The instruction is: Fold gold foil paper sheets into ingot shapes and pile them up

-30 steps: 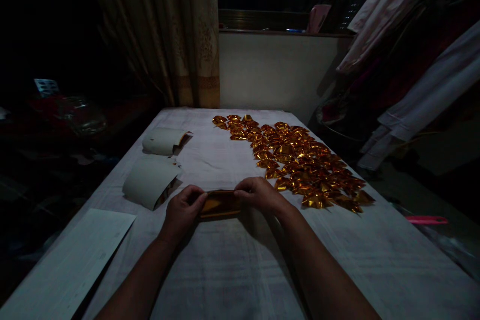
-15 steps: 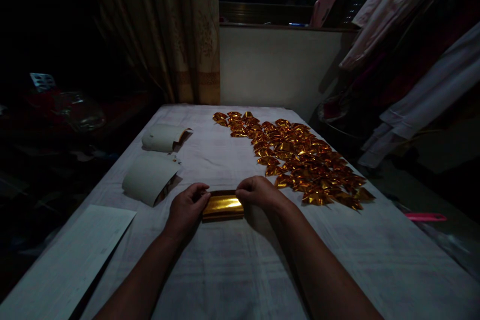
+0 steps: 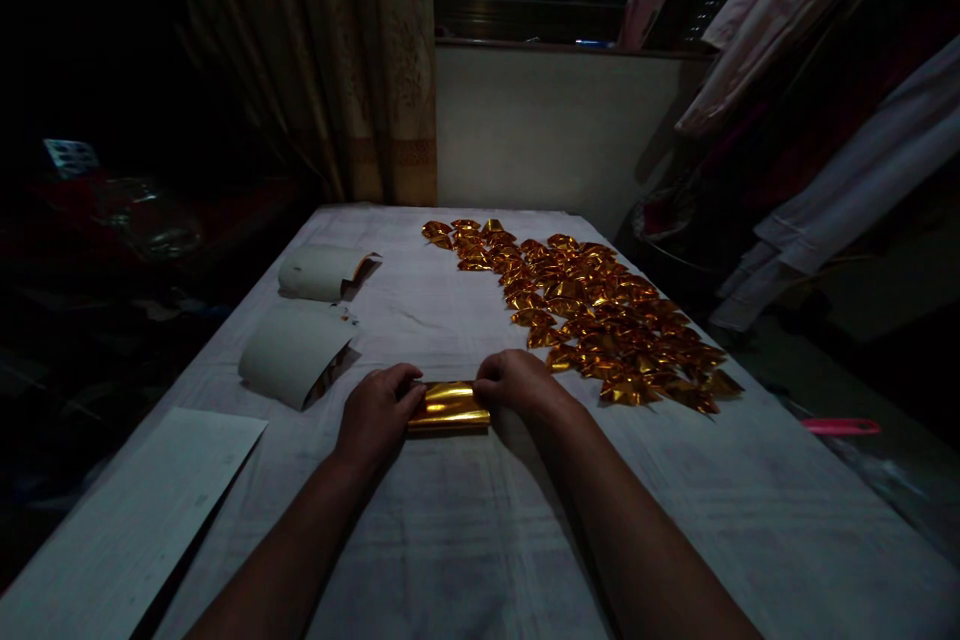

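A strip of shiny gold foil paper (image 3: 452, 406), folded into a narrow rectangle, lies on the cloth between my hands. My left hand (image 3: 381, 408) pinches its left end between thumb and fingers. At the opposite end, my right hand (image 3: 514, 381) has its thumb and fingers closed on the upper corner. Beyond my right hand spreads a heap of folded gold foil ingots (image 3: 592, 305), their points overlapping.
The table has a pale checked cloth (image 3: 465, 540). Two curled grey-white sheets (image 3: 296, 353) and a flat white board (image 3: 150, 510) lie on the left. A curtain (image 3: 375, 70) hangs behind, clothes (image 3: 847, 190) at right. Something pink (image 3: 840, 426) sits past the right edge.
The far edge of the gold foil paper, dark and slightly raised before, now lies flatter and shines. Both hands keep their grip at its ends. The view has shifted slightly.
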`<act>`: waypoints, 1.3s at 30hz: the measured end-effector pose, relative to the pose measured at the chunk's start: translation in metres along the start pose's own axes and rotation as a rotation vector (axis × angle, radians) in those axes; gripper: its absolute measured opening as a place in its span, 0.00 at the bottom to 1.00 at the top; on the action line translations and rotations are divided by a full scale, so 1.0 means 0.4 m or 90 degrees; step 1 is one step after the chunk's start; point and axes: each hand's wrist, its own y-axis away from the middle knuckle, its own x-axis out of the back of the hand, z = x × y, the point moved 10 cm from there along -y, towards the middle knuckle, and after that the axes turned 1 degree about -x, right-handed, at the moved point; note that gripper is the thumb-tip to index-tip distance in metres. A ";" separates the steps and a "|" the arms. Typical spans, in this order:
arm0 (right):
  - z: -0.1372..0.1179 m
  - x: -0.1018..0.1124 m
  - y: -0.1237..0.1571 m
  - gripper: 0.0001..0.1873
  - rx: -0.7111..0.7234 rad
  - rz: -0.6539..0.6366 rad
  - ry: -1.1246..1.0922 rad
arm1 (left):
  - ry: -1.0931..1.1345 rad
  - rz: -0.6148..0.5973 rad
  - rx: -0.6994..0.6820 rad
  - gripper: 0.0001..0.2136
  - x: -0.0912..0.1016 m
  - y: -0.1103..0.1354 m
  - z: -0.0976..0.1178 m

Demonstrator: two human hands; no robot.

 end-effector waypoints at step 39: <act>-0.075 -0.028 0.022 0.10 0.105 0.050 0.082 | -0.364 -0.160 -0.191 0.05 -0.048 -0.027 0.166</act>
